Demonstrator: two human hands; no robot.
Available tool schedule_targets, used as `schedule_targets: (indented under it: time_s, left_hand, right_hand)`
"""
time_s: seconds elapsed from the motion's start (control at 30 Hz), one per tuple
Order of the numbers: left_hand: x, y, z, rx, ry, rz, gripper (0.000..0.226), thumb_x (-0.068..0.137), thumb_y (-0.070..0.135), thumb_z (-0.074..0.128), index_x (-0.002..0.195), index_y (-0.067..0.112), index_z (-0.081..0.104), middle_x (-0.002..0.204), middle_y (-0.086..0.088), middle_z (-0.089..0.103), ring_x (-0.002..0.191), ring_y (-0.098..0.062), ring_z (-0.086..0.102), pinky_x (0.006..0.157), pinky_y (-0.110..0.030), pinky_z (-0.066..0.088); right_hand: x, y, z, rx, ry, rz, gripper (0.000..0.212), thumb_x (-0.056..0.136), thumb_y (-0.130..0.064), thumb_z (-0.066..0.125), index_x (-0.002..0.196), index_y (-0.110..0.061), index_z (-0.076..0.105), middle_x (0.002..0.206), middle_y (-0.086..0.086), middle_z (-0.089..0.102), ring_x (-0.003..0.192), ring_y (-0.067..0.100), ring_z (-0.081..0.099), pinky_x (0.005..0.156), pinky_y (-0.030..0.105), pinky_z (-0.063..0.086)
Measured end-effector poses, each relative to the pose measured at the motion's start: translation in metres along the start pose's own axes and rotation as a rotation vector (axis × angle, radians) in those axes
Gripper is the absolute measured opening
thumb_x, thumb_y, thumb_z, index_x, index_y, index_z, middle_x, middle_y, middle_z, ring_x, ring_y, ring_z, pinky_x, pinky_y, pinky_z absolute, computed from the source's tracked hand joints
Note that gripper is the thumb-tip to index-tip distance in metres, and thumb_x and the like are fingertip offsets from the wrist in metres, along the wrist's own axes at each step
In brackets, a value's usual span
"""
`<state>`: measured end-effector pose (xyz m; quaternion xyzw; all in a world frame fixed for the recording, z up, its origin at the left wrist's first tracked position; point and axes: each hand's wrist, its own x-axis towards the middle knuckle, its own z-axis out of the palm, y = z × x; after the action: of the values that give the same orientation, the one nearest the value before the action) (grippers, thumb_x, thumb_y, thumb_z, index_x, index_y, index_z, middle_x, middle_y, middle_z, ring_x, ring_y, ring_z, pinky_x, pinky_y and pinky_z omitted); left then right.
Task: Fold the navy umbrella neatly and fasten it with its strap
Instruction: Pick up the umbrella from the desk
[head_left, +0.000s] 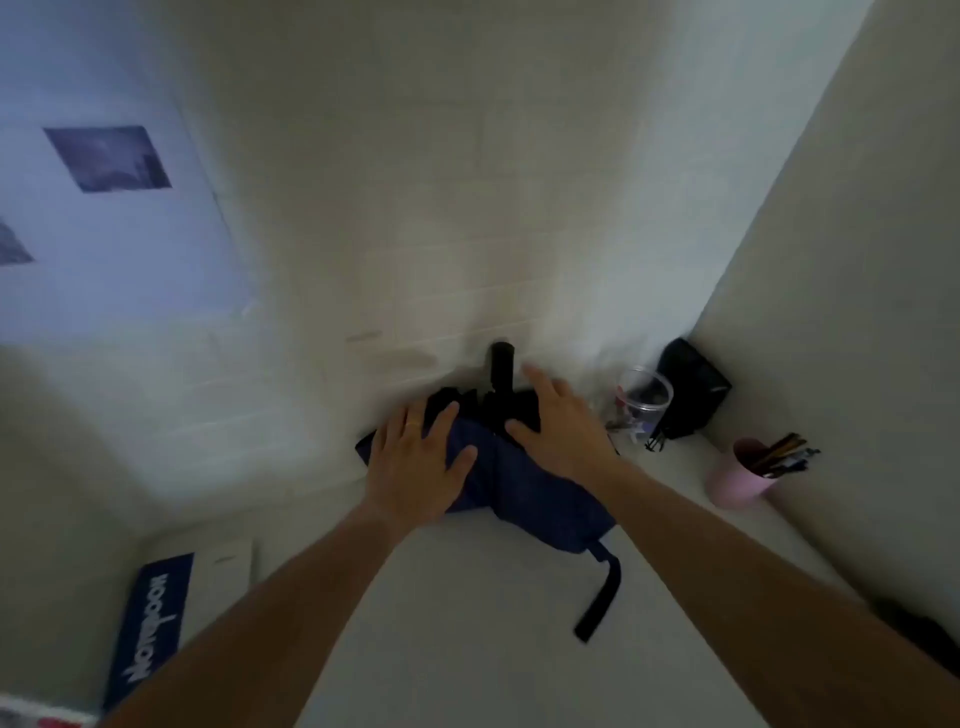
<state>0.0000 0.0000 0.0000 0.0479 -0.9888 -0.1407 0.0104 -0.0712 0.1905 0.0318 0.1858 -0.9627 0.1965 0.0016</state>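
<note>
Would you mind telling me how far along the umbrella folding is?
Done: the umbrella is collapsed on the desk. In hand: the left hand and right hand lie spread on its loose, bunched cloth. Left: neat folding and fastening; the strap lies loose.

— How is the umbrella (524, 483) placed on the counter (467, 649)?

— It is laid against the back wall, its handle (502, 366) at the far end and its strap (602, 597) trailed toward the near edge.

— And the hands?

— The left hand (415, 467) is spread flat on the left part of the canopy; the right hand (563, 423) is laid flat on the right part, just beside the handle.

— What is found to the right?

— A jar (641, 410) is set beside the umbrella, a pouch (693, 389) behind it in the corner, and a cup (740, 475) with pens (784, 454) in it nearer. A notebook (150, 618) is laid at the left.
</note>
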Motion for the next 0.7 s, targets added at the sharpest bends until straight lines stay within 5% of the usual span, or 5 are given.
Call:
schedule_targets:
  time_s: [0.27,0.4,0.5,0.7]
  left_hand:
    - [0.032,-0.019,0.027,-0.036,0.002,0.089,0.07,0.092,0.061,0.02,0.141,0.025,0.056,0.142,-0.005,0.061,0.124,-0.027,0.059,0.115,-0.047,0.034]
    - [0.017,-0.02,0.026,-0.098,-0.04,0.11,0.041,0.106,0.044,0.038,0.113,0.019,0.07,0.113,-0.006,0.07,0.103,-0.025,0.065,0.094,-0.041,0.049]
    - [-0.001,-0.025,0.027,-0.094,-0.044,0.129,0.04,0.105,0.044,0.041,0.104,0.018,0.071,0.104,-0.006,0.069,0.094,-0.025,0.067,0.082,-0.039,0.053]
    - [-0.035,-0.021,0.036,-0.045,-0.101,0.144,0.042,0.104,0.049,0.039,0.133,0.024,0.058,0.12,-0.005,0.065,0.105,-0.026,0.066,0.09,-0.037,0.051]
  right_hand:
    - [0.085,0.0,0.038,-0.004,0.109,-0.139,0.058,0.093,-0.027,0.063,0.145,-0.016,0.043,0.146,0.015,0.042,0.118,0.037,0.055,0.097,0.046,0.05]
    - [0.08,0.001,0.031,-0.073,0.247,-0.155,0.031,0.088,-0.017,0.067,0.118,-0.012,0.059,0.121,0.015,0.047,0.088,0.035,0.061,0.074,0.044,0.056]
    - [0.052,0.002,0.016,-0.113,0.225,-0.143,0.022,0.087,-0.018,0.067,0.106,-0.011,0.058,0.113,0.013,0.044,0.078,0.034,0.059,0.069,0.041,0.054]
    - [-0.024,0.016,0.001,-0.271,-0.055,-0.071,0.025,0.087,-0.032,0.061,0.098,-0.012,0.071,0.097,0.01,0.071,0.088,0.029,0.067,0.076,0.038,0.056]
